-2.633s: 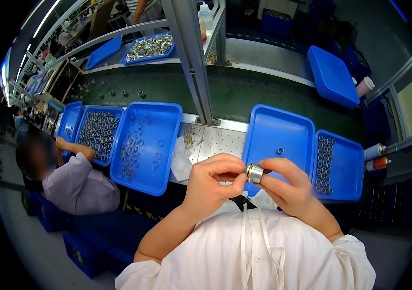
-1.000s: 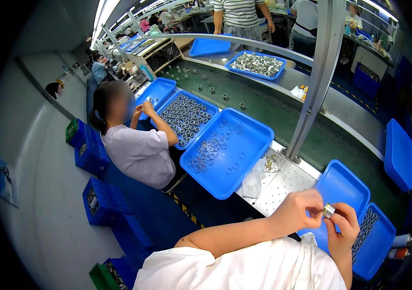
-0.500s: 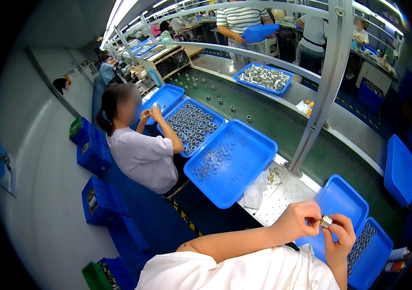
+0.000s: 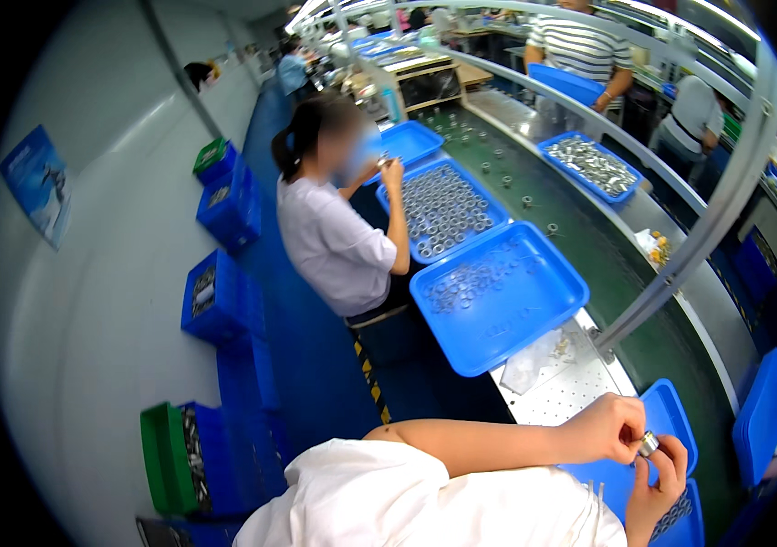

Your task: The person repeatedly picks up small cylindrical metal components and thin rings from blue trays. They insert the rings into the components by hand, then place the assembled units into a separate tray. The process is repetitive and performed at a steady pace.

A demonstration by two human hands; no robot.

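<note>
A short, shiny metal cylinder is gripped between the fingertips of my right hand. Right beside it, my left hand is closed in a pinch at the cylinder's near end; whatever is between those fingertips is too small to make out. Both hands are above a blue tray at the lower right. Partly hidden by my right hand, another blue tray holds rows of small metal rings.
A large blue tray with loose thin rings stands on the bench, beyond a perforated white plate. A seated co-worker handles a small part beside a ring-filled tray. A metal post rises beside a green belt. Blue bins line the left.
My view has swung left, so the bench and trays sit farther right in the picture. My hands remain together at the metal cylinder, which now looks tilted differently.
</note>
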